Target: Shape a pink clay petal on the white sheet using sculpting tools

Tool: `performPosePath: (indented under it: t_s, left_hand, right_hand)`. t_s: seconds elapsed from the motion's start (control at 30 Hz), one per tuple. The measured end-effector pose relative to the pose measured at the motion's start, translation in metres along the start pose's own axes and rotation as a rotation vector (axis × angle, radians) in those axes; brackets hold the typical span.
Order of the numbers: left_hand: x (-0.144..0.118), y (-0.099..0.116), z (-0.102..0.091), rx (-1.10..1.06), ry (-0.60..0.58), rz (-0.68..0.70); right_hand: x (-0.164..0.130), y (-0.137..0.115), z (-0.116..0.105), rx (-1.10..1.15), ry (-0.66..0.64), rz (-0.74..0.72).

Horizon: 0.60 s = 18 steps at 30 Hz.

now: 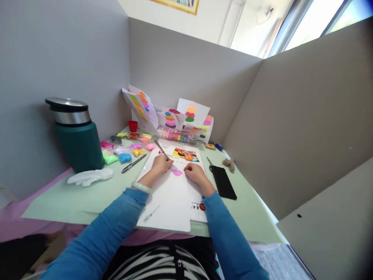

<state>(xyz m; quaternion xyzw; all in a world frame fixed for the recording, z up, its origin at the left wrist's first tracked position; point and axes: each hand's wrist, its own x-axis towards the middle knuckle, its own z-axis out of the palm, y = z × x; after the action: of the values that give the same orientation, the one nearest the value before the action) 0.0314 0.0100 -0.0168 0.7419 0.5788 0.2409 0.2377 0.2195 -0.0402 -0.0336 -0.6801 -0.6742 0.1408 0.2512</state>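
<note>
- At seven o'clock from the flat pink patch with bumpy edges, close to the person, a small grey broom drawing is on a long white paper sheet.
- At three o'clock, past the right hand, lies a flat black rectangle with rounded corners.
- The right hand is beside the patch, fingers bent and tips together; I can't tell if they pinch anything.
- The pink patch is on the white paper, between the two hands.
- At ten o'clock, the left hand grips a thin silver metal fork, prongs down by the patch.
- At nine o'clock lies a slim silver pen.
- At ten o'clock are small, bright, shiny packets.
- At twelve o'clock, farther back, white papers with colour blobs stand up.
</note>
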Motion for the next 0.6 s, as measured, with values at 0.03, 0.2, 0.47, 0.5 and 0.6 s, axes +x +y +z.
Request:
performPosePath:
  t_s: [0.03, 0.2, 0.47, 0.5, 0.6]
  left_hand:
    - [-0.001, 0.0, 0.0, -0.021, -0.025, -0.001]
    - [-0.003, 0.001, 0.0, -0.005, -0.082, 0.043]
    - [-0.004, -0.005, -0.01, -0.053, -0.056, 0.006]
    - [-0.004, -0.005, -0.009, -0.063, -0.079, 0.024]
    - [-0.005, -0.005, -0.008, -0.036, -0.091, 0.045]
  right_hand:
    - [0.0, 0.0, 0.0, -0.001, 0.0, 0.001]
    - [-0.001, -0.001, 0.0, 0.01, -0.004, 0.0]
    - [-0.001, -0.001, -0.001, 0.001, -0.006, 0.003]
    - [-0.001, -0.001, -0.001, 0.001, -0.003, 0.002]
    - [-0.001, -0.001, -0.001, 0.003, -0.002, 0.005]
